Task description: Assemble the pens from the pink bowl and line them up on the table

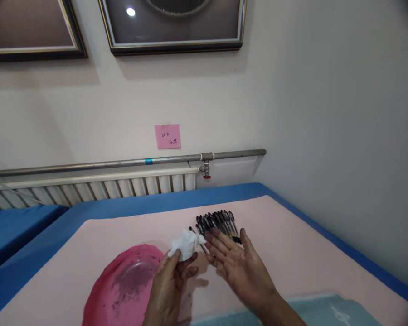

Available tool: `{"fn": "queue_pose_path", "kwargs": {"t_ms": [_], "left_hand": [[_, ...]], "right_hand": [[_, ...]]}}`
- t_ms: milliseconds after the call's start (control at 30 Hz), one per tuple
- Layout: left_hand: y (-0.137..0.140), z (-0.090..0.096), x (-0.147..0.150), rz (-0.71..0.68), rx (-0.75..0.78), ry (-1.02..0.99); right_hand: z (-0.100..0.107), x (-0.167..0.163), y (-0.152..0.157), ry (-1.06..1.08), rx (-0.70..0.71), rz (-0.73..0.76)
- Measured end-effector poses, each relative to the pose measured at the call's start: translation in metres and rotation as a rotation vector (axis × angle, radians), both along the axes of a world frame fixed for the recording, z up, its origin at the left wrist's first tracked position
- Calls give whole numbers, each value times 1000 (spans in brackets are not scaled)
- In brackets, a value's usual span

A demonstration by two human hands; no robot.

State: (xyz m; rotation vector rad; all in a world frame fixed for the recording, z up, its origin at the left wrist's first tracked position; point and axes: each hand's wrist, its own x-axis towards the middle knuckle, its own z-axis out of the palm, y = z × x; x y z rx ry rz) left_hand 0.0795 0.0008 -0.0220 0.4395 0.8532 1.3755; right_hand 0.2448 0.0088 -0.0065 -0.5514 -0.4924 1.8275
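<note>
My left hand [175, 271] grips a crumpled white tissue [184, 245] between thumb and fingers, over the pale pink sheet. To its right, my right hand [236, 262] is open, palm turned up and fingers stretched out, with dark smudges on the fingertips. The tissue's right end comes close to those fingertips; I cannot tell whether they touch. Beyond my right hand lies a row of several black pens [221, 219], their lower ends partly hidden by my fingers. One slim pen [191, 229] sits apart at the left, mostly behind the tissue.
A pink basin [100, 290] with dark stains stands left of my left hand. At the front right lies a light blue cloth [326, 308]. The pink sheet [292, 244] covers a blue surface [166, 200]. Behind are a radiator [132, 186], a pipe with a valve [206, 170] and the wall.
</note>
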Motion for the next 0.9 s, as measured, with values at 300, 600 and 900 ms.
{"fn": "queue_pose_path", "kwargs": {"t_ms": [300, 600, 900], "left_hand": [[-13, 5, 6, -238, 102, 124], [0, 3, -13, -414, 132, -409], [-6, 15, -16, -483, 169, -540]], "right_hand": [[-13, -22, -12, -837, 368, -252], [-13, 11, 8, -813, 121, -539], [2, 0, -4, -876, 189, -566]]}}
